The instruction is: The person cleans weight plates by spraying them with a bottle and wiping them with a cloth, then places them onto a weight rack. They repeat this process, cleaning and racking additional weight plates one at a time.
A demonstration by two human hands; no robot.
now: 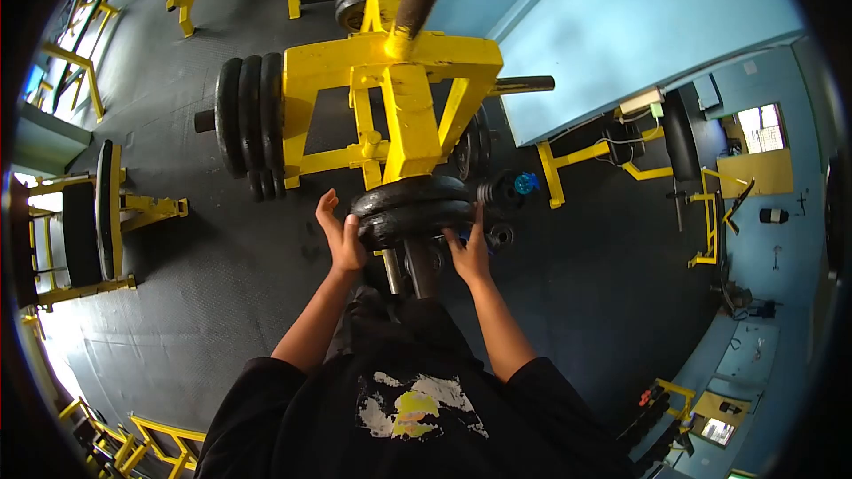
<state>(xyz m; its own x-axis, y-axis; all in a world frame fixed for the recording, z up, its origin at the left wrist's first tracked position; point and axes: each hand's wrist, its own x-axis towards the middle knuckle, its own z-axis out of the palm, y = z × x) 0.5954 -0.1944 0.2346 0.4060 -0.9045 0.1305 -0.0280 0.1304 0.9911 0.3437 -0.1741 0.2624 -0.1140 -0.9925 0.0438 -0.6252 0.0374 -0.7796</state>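
Two black weight plates (pixel 415 217) sit one against the other on the near peg (pixel 421 270) of a yellow plate rack (pixel 410 115). My left hand (pixel 344 238) is at their left edge, its thumb against the rim and its other fingers stretched out, apart from the plates. At the right edge, my right hand (pixel 470 253) grips the nearer plate, with the thumb on its near face and the fingers along the rim. Part of the peg is hidden behind the plates.
Several black plates (pixel 250 115) hang on the rack's left peg. A bare peg (pixel 524 84) sticks out at right. On the floor beyond my right hand are smaller plates (pixel 501 238) and a blue-capped bottle (pixel 525 183). A bench (pixel 106 211) stands at left.
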